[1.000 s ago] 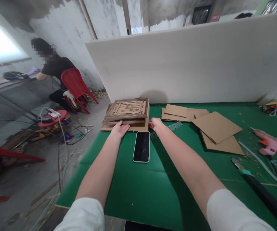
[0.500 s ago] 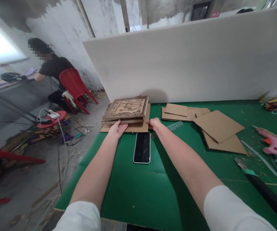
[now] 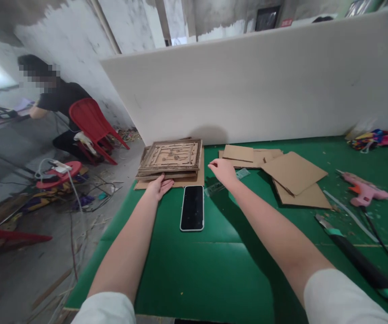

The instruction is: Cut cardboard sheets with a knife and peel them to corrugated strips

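At the far left of the green table lies a stack of cardboard pieces. Its top piece is a framed panel with raised strips and small round bits. My left hand is at the stack's front edge, thumb against the layers and fingers stretched out, apart from the thumb. My right hand hovers just right of the stack, fingers bent together with nothing visible in them. Below it lies a clear ruler, partly covered by the hand. A phone with a dark screen lies in front of the stack.
Loose cardboard sheets lie right of centre. Further right are a pink glue gun, a glue stick and a black-handled cutter. A white board stands behind the table. A person sits at the left.
My right hand has let go of the bottom cardboard's right edge and moved slightly away to the right. My left hand stays at the stack's front. The view has shifted a little right.
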The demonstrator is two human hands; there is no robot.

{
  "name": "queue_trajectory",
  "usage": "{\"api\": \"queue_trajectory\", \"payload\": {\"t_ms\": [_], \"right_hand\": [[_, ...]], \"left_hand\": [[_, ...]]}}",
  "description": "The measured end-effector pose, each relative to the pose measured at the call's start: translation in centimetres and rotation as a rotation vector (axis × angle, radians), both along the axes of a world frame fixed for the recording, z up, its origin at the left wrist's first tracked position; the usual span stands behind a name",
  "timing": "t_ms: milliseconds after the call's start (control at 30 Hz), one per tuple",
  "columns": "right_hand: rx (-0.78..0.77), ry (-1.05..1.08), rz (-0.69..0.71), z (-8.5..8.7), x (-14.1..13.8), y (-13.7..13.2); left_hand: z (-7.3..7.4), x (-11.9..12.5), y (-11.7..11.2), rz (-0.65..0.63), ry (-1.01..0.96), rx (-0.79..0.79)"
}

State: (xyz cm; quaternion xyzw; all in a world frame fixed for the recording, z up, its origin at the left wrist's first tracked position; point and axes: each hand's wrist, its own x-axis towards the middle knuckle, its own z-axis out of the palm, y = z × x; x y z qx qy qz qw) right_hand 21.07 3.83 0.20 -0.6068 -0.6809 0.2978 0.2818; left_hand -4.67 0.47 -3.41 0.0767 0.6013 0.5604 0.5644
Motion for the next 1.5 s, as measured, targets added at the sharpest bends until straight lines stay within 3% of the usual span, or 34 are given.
{"api": "queue_trajectory", "payload": {"t_ms": [67,133,167,267,333,433,533,667,767,833,900,1000,1133,1233,1367,1500], "right_hand": [[0.101,-0.084,-0.002,0.9,3.7,-1.6],[0.291,-0.415,-0.034,1.0,8.0,-3.1],[0.315,-0.553,-0.094,0.7,10.1,-3.6],[0.212,-0.815,-0.32,-1.3,15.0,-4.4],[0.117,-0.885,-0.368,-2.7,16.5,-4.4],[0.177,-0.901,-0.396,-4.0,16.9,-4.3],[0.266,-0.91,-0.38,-4.2,16.8,-4.3],[0.326,-0.924,-0.365,-3.3,17.6,-4.6],[0.511,-0.921,-0.333,-1.6,18.7,-5.7],[0.741,-0.878,-0.269,-0.3,18.9,-7.7],[0.932,-0.805,-0.099,0.6,18.4,-10.8],[1.04,-0.676,0.147,0.1,16.5,-16.3],[0.919,-0.592,0.396,-3.0,14.6,-21.9],[0.756,-0.587,0.502,-5.0,14.5,-23.4],[0.633,-0.514,0.502,-5.8,15.2,-22.9],[0.561,-0.479,0.323,-5.9,15.8,-20.8]], "left_hand": [[0.1,-0.2,-0.6,-0.05,0.104,-0.025],[0.3,-0.1,-1.2,-0.091,0.187,-0.03],[0.5,0.1,-1.6,-0.103,0.222,-0.021],[1.1,1.5,-3.0,-0.109,0.313,0.042],[1.8,2.8,-4.1,-0.107,0.357,0.104],[2.9,5.0,-6.0,-0.105,0.42,0.216],[3.8,6.8,-7.9,-0.103,0.503,0.343],[4.3,8.6,-9.6,-0.134,0.569,0.412],[4.2,9.9,-10.5,-0.16,0.603,0.46],[4.0,11.1,-11.2,-0.218,0.589,0.481],[3.9,12.7,-12.0,-0.344,0.564,0.5],[3.5,15.6,-12.9,-0.535,0.71,0.596],[1.8,19.7,-12.9,-0.913,1.211,0.753],[-0.4,21.9,-12.5,-1.164,1.555,0.772],[-2.5,23.0,-12.4,-1.227,1.808,0.774],[-2.6,23.0,-12.7,-1.2,1.843,0.778]]}}
